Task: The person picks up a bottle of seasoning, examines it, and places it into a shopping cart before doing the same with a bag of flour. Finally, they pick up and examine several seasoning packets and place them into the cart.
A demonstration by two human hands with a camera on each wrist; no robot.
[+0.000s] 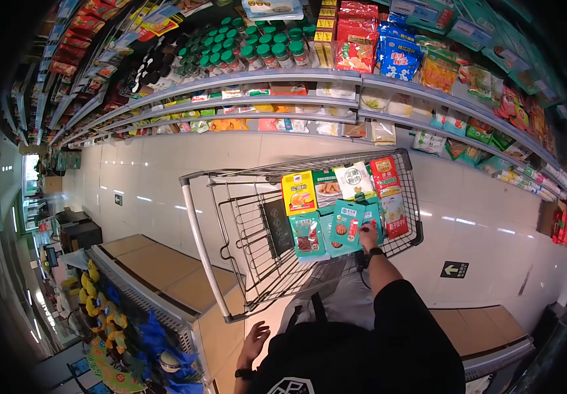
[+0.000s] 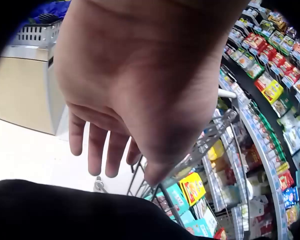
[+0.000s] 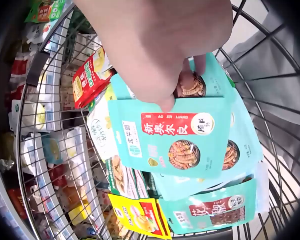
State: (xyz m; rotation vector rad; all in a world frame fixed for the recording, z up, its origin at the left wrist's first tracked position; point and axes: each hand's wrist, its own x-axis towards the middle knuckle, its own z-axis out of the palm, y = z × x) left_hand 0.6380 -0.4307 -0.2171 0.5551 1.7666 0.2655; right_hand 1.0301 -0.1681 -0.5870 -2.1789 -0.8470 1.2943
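Note:
Inside a wire shopping cart (image 1: pixel 204 243), my right hand (image 1: pixel 368 238) pinches the edge of a teal snack bag (image 3: pixel 172 142), thumb on its front and fingers behind. More teal bags lie under and around it, one of them (image 1: pixel 308 235) with a red label. Beside these are a yellow packet (image 1: pixel 298 192), a white packet (image 1: pixel 356 182), a green packet (image 1: pixel 327 186) and red packets (image 1: pixel 384 176). My left hand (image 1: pixel 255 341) hangs beside the cart's handle end, fingers loosely bent and holding nothing; the left wrist view shows its palm side (image 2: pixel 140 85).
Shelves (image 1: pixel 231 87) of jars (image 1: pixel 264 52) and packets curve along the far side of the aisle. Nearer stand low display units, one (image 1: pixel 159 269) at the left and one (image 1: pixel 480 331) at the right. A floor arrow sign (image 1: pixel 454 270) lies right of the cart.

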